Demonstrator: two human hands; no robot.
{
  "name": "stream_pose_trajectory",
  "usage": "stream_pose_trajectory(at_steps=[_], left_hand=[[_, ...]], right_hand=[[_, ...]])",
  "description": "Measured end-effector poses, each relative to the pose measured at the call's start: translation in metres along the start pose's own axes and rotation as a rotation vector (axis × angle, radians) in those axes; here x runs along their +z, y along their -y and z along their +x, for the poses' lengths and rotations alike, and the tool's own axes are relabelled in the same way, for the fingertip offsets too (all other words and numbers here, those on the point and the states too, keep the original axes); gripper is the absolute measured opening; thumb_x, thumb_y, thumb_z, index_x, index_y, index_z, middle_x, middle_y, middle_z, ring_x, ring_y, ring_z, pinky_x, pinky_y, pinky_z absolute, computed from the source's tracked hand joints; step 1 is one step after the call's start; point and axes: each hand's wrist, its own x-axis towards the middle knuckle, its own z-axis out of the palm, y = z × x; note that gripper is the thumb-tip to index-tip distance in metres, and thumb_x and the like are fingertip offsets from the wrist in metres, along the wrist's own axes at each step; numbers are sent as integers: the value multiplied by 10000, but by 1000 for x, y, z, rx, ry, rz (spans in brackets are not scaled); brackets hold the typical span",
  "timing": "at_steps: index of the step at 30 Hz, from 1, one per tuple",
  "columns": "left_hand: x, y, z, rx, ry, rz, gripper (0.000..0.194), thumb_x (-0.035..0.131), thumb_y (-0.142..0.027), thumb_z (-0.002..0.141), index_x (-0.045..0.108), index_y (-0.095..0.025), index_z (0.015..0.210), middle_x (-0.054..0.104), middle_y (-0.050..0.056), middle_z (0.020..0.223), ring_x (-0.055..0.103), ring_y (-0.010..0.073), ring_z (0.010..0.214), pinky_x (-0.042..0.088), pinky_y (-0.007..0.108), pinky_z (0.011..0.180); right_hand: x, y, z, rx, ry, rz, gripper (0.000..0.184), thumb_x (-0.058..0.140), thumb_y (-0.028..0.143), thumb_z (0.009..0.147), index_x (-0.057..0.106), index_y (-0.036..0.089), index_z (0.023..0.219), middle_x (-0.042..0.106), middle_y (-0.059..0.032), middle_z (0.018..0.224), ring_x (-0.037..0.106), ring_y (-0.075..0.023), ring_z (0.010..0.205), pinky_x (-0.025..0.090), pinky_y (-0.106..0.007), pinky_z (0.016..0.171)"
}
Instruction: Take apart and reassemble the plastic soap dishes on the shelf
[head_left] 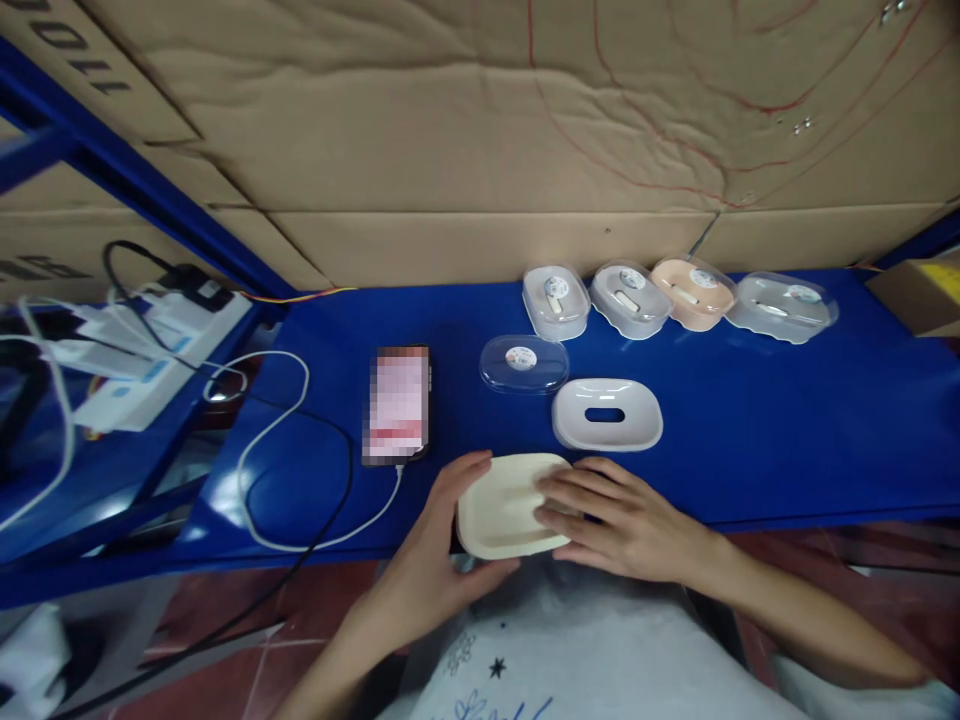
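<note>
A cream oval soap dish base (504, 510) is held at the front edge of the blue table, close to my body. My left hand (442, 540) grips its left end, fingers at the far rim and thumb along the near rim. Over the right end lies my right hand (611, 515), its fingers on the dish's surface and its thumb by the near edge. Just beyond is a white soap dish tray (641, 412) with an oval slot in its middle. Left of that tray lies a clear lid (495, 375) with a round sticker.
Several lidded soap dishes (694, 290) stand in a row along the cardboard backing (420, 150). A phone (397, 405) on a white cable (241, 480) lies to the left. Farther left is a power strip (157, 365) with plugs. A cardboard box (911, 300) sits at the right.
</note>
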Motion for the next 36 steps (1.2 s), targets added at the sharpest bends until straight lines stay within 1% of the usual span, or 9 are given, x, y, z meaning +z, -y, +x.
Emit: stream_pose_trajectory(at_steps=[5, 9, 12, 16, 18, 21, 27, 31, 36], left_hand=[[8, -15, 8, -172, -233, -971, 1104, 909, -475, 812, 199, -534, 1655, 391, 83, 1715, 475, 413, 1517, 506, 592, 1150], [12, -19, 20, -313, -81, -1615, 703, 571, -631, 1025, 413, -352, 1651, 549, 90, 1644, 465, 372, 1549, 384, 569, 1266], [15, -15, 27, -279, 125, -1841, 598, 305, -559, 1128, 565, -254, 1573, 623, 92, 1579, 505, 325, 1531, 336, 534, 1300], [17, -10, 33, -225, 159, -1921, 657, 206, -556, 1141, 601, -223, 1546, 602, 97, 1593, 539, 322, 1504, 377, 526, 1275], [18, -9, 34, -260, 154, -1929, 677, 210, -581, 1134, 591, -212, 1555, 587, 115, 1603, 528, 340, 1511, 373, 545, 1273], [18, -8, 34, -294, 142, -1942, 691, 218, -582, 1130, 572, -183, 1570, 578, 143, 1604, 504, 364, 1526, 350, 573, 1279], [21, -15, 36, -361, 92, -1964, 656, 266, -584, 1128, 609, -202, 1536, 681, 112, 1508, 591, 322, 1455, 416, 510, 1244], [24, -24, 40, -506, 57, -1914, 589, 378, -594, 1109, 742, -201, 1354, 781, 71, 1358, 674, 284, 1352, 454, 449, 1218], [25, -29, 41, -507, 11, -1854, 578, 477, -633, 1063, 741, -195, 1334, 796, 90, 1306, 646, 307, 1379, 444, 466, 1224]], right_hand=[[-8, 3, 13, 35, -192, 24, 271, 707, 213, 1013, 717, 172, 1281, 801, -57, 1282, 706, -180, 1208, 537, -379, 1078], [-10, 6, 21, 6, -214, 12, 290, 722, 165, 992, 720, 168, 1281, 810, -44, 1254, 696, -181, 1225, 540, -374, 1081], [-12, -5, 14, 41, -142, -4, 442, 723, 367, 1014, 656, 202, 1418, 741, -81, 1405, 638, -229, 1351, 498, -444, 1166], [-22, -47, -13, 321, 13, -51, 840, 705, 605, 965, 373, 281, 1666, 403, -151, 1725, 379, -361, 1599, 361, -639, 1262], [-26, -68, -26, 447, 61, -60, 847, 708, 559, 980, 301, 346, 1691, 274, -134, 1783, 284, -394, 1639, 293, -709, 1272], [-30, -84, -33, 531, 75, 21, 751, 706, 493, 994, 365, 392, 1655, 297, -111, 1778, 358, -384, 1609, 357, -686, 1250], [-35, -48, -6, 555, -156, 117, 769, 752, 484, 956, 409, 381, 1638, 336, -96, 1752, 388, -385, 1591, 430, -599, 1246], [-34, -19, 13, 405, -144, 165, 828, 762, 458, 949, 365, 334, 1665, 320, -138, 1752, 408, -404, 1572, 458, -612, 1215], [-27, -8, 27, 339, -41, 151, 829, 741, 475, 967, 345, 286, 1670, 386, -180, 1712, 436, -390, 1549, 482, -608, 1180]])
